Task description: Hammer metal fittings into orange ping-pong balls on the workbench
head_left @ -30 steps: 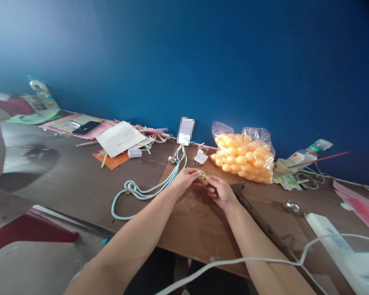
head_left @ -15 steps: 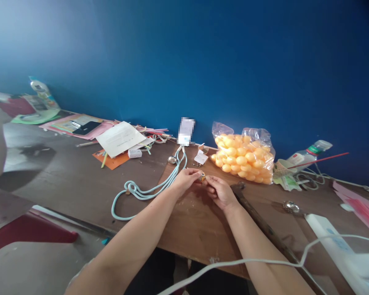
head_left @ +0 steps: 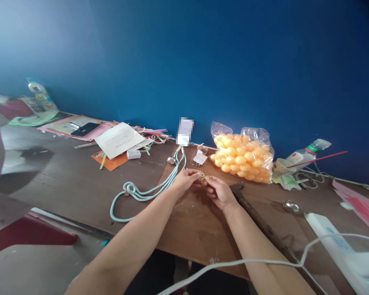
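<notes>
Here, hands [head_left: 220, 193] pinch a trinket [head_left: 201, 178] (roundish, shiny)

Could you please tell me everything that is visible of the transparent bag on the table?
The transparent bag looks like thin, crinkled plastic, filled with smooth, yellow-orange, ball-like pieces. Its loose upper part stands up in two wrinkled peaks; whether it is closed cannot be told. It rests on the brown table, in front of the blue wall, farther back than the left hand and the right hand; neither touches it.

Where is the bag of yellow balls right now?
In the head view, the bag sits right of centre, between the right hand and the blue wall.
</notes>
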Demonstrator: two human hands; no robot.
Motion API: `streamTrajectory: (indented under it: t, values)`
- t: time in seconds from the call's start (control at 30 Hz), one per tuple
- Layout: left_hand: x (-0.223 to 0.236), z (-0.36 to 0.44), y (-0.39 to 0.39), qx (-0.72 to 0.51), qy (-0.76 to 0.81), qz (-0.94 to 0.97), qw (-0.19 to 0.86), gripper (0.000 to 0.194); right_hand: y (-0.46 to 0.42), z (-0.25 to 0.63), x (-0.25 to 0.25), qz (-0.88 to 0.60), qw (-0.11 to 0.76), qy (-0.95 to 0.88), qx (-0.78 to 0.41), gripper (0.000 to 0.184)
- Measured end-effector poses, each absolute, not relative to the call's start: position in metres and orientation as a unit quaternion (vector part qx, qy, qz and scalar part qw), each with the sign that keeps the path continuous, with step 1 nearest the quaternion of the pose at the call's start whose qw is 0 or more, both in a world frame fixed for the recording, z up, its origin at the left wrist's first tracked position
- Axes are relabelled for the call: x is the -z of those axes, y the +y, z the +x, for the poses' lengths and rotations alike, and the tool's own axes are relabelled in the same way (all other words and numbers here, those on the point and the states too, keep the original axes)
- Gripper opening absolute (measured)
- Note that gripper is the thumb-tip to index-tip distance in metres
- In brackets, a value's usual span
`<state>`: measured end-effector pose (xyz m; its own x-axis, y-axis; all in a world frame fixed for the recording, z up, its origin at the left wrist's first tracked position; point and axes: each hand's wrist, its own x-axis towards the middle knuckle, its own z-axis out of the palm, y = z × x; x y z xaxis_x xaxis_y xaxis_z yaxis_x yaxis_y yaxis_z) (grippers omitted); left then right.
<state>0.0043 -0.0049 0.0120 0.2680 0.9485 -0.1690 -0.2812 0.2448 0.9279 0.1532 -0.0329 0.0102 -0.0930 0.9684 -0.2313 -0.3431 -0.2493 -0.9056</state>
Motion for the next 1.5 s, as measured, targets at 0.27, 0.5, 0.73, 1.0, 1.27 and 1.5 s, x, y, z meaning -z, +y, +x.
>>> streamTrajectory:
  t: [0.27, 0.5, 0.73, 1.0, 1.27, 1.5]
  values:
    - [-0.009, 0.004, -0.003, -0.459, 0.381, 0.397, 0.697, 0.025, -0.034, 0.154, -0.011, -0.444, 0.499, -0.351, -0.656, 0.029]
    - [-0.008, 0.005, -0.003, -0.461, 0.384, 0.405, 0.69, 0.026, -0.033, 0.155, -0.009, -0.45, 0.498, -0.359, -0.648, 0.029]
    - [-0.01, 0.005, -0.004, -0.457, 0.384, 0.415, 0.687, 0.027, -0.033, 0.155, -0.01, -0.455, 0.503, -0.361, -0.639, 0.026]
    - [-0.013, 0.004, -0.006, -0.462, 0.38, 0.421, 0.682, 0.028, -0.035, 0.152, -0.011, -0.456, 0.513, -0.379, -0.621, 0.031]
    - [-0.018, 0.004, -0.009, -0.472, 0.358, 0.396, 0.701, 0.03, -0.037, 0.151, -0.015, -0.439, 0.522, -0.405, -0.609, 0.03]
    - [-0.012, 0.005, -0.006, -0.493, 0.306, 0.378, 0.721, 0.035, -0.037, 0.15, -0.011, -0.448, 0.537, -0.446, -0.559, 0.028]
